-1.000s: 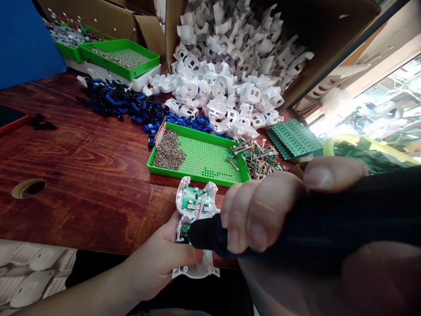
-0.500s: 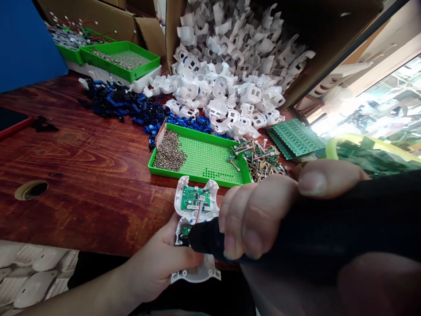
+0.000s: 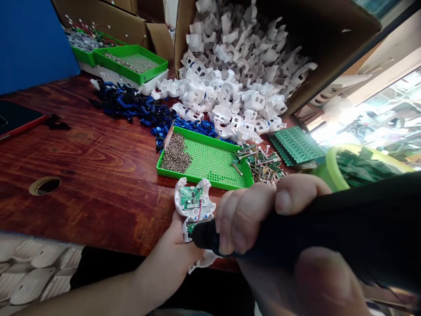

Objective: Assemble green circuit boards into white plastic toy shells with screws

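Note:
My left hand is closed around a white plastic housing at the table's front edge. A green circuit board sits in its upper part, and thin red and white wires run down to a smaller board. My right hand wraps around a black electric screwdriver. The tool's nose lies over the smaller board, hiding its tip and much of the housing's middle. Beyond the housing stands a green perforated tray with many small screws heaped at its left end.
White shells spill from a cardboard box behind blue-and-black parts. Small wired boards lie right of the tray, near stacked green panels and a yellow-green bucket. A round hole opens in the tabletop at left.
The housing has tilted and turned a little in my left hand. The screwdriver's nose stays over its smaller board. The whole view has shifted slightly, with the table scene moving right.

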`<state>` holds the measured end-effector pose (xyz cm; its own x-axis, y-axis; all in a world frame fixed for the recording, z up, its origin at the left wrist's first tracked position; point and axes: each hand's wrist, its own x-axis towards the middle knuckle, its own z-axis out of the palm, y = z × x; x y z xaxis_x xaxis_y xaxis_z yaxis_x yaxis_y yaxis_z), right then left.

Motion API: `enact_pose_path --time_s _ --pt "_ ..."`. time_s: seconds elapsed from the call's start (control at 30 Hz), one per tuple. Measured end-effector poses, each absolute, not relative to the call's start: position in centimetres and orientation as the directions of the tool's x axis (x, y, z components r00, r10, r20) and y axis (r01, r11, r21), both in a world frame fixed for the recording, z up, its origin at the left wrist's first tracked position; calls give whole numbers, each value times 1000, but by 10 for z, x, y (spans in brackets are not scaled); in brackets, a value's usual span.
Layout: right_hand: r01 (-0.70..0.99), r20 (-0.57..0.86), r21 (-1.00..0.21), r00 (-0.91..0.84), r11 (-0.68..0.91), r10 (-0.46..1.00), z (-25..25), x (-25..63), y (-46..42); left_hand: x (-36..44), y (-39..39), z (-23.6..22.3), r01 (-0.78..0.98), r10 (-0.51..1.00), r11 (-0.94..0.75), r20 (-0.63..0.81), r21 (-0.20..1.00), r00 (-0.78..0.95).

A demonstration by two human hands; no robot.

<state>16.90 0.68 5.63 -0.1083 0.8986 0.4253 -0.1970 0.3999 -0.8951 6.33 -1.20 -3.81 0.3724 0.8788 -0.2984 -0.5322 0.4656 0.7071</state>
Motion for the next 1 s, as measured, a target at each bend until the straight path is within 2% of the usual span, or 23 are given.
enact_pose_path --time_s 0.23,0.33,0.43,0.6,0.77,0.9,1.0 --pt "-237 464 -874 -142 425 875 47 169 7 63 -14 -37 -609 883 465 -281 643 377" --pt "-256 479 -864 -152 434 865 49 174 6 61 -15 -37 -566 886 451 -271 690 376" --pt "-257 483 -861 -140 439 864 57 181 3 56 -18 -40 -445 886 427 -266 788 380" --pt "-187 513 -816 205 548 834 68 203 -12 49 -32 -47 -358 868 449 -305 819 392" --pt "-74 551 -748 485 660 679 52 228 -31 41 -56 -47 -304 860 456 -326 836 393" --pt "29 593 -721 542 692 595 29 236 -42 34 -72 -43 -193 856 399 -289 896 428" --pt "203 667 -706 513 678 541 16 240 -49 29 -77 -45 -38 839 341 -286 939 462"
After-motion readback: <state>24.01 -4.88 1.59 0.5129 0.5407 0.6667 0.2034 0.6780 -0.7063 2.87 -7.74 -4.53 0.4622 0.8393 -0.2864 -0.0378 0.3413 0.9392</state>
